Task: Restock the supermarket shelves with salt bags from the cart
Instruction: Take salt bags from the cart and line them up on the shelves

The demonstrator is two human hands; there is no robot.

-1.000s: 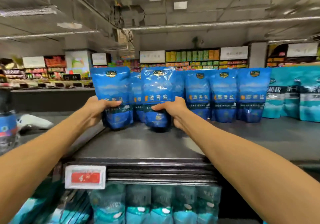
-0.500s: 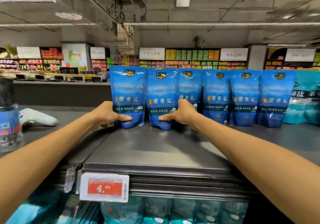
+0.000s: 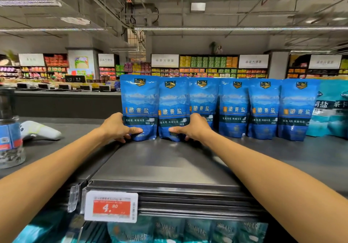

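Left hand [image 3: 117, 128]: grip clamped on the end salt bag [image 3: 140, 109].
Right hand [image 3: 194, 129]: clamped on the second salt bag [image 3: 172, 111].
Shelf [image 3: 169, 160]: six bags upright at the back; front bare.
Progress: judged partial; cart unseen.

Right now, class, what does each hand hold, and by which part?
The left hand grips the leftmost blue salt bag near its bottom; the right hand grips the second blue bag near its bottom.

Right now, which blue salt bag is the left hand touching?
The leftmost blue salt bag in the row; the left hand holds its lower edge, while the right hand touches the second.
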